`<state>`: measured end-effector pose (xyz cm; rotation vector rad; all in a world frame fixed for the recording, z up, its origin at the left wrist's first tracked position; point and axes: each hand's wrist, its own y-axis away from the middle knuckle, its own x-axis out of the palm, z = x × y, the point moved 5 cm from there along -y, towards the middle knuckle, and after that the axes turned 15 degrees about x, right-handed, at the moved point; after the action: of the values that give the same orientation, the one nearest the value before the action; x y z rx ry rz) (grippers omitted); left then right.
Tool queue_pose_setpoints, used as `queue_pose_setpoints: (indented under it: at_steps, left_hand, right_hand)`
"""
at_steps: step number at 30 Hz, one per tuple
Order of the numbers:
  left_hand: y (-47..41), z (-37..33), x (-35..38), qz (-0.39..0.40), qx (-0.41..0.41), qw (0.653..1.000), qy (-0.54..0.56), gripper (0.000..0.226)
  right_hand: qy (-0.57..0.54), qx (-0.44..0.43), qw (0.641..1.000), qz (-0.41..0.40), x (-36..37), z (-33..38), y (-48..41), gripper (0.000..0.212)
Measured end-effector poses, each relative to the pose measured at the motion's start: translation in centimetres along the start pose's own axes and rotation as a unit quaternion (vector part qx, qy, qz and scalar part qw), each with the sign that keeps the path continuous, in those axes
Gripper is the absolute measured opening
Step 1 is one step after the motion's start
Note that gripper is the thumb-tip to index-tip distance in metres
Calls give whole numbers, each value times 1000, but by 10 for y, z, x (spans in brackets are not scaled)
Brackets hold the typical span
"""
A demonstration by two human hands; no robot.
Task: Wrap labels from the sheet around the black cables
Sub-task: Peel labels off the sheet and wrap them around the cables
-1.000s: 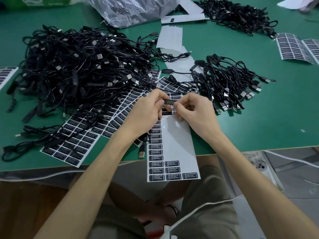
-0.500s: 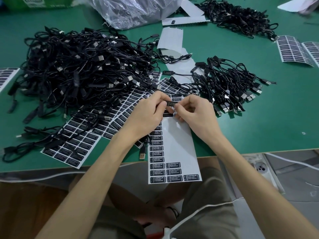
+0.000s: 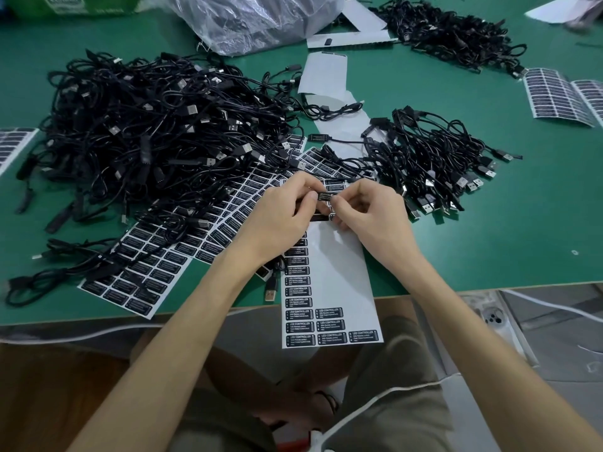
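Observation:
My left hand (image 3: 280, 216) and my right hand (image 3: 368, 216) meet above a white label sheet (image 3: 332, 272) that hangs over the table's near edge. Between their fingertips they pinch a small black part of a cable with a black label (image 3: 326, 195) on it. The held cable's USB plug (image 3: 270, 290) dangles under my left wrist. Black labels remain along the sheet's left column and bottom rows. A big heap of black cables (image 3: 146, 135) lies at the left, a smaller pile of cables (image 3: 430, 168) at the right.
More label sheets (image 3: 156, 252) fan out under the big heap, others lie at the far right (image 3: 561, 93) and far left (image 3: 13, 141). Empty white backings (image 3: 323, 73), a crumpled plastic bag (image 3: 257, 17) and a third cable pile (image 3: 450, 31) sit at the back of the green table (image 3: 489, 239).
Both hands stay together over the sheet; the fingers have shifted slightly on the label and cable part. Nothing else has moved.

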<state>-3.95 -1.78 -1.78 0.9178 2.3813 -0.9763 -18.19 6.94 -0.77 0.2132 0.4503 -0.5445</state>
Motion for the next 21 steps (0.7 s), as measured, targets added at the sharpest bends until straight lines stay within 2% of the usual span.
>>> queue_pose_setpoints:
  at_steps: [13,21]
  left_hand:
    - [0,-1,-1,-5,2,1000,8,12]
    - [0,-5,-4,-2,-4,1000,9,19]
  right_hand:
    - [15,-3,1000,2,0,2,1,9]
    - [15,-3,1000,4,0,2,2,10]
